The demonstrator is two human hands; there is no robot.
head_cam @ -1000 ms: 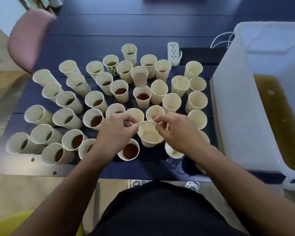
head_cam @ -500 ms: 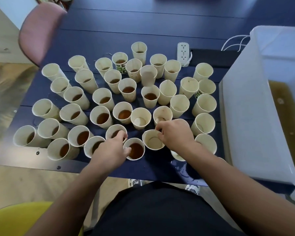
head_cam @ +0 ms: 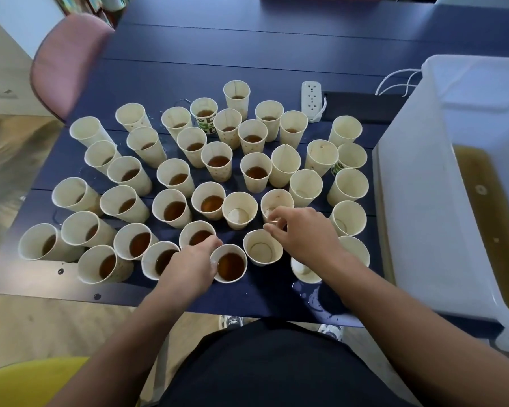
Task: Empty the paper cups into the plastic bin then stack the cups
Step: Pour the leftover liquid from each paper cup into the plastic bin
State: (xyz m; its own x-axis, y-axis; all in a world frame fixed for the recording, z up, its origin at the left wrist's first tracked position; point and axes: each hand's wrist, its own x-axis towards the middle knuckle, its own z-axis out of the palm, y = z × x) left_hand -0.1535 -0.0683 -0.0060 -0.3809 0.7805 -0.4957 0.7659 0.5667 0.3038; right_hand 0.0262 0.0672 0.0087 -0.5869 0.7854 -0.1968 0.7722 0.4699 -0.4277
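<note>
Several cream paper cups (head_cam: 177,208) stand crowded on the dark blue table (head_cam: 247,48); many on the left hold brown liquid, while those on the right look empty. My left hand (head_cam: 191,267) curls round the left side of a full cup (head_cam: 230,267) near the front edge. My right hand (head_cam: 304,232) pinches the near rim of an empty cup (head_cam: 276,199), just behind another empty cup (head_cam: 262,251) standing free. The white plastic bin (head_cam: 400,177) stands to the right with brown liquid in it.
A white power strip (head_cam: 313,101) with cables lies behind the cups beside the bin. A pink chair (head_cam: 68,63) stands at the table's far left, a yellow seat (head_cam: 27,383) near me. Spilled drops wet the front table edge (head_cam: 315,301).
Both hands held one empty cup above the table. My right hand set it down, released it and moved to the cup behind. My left hand dropped to the full cup.
</note>
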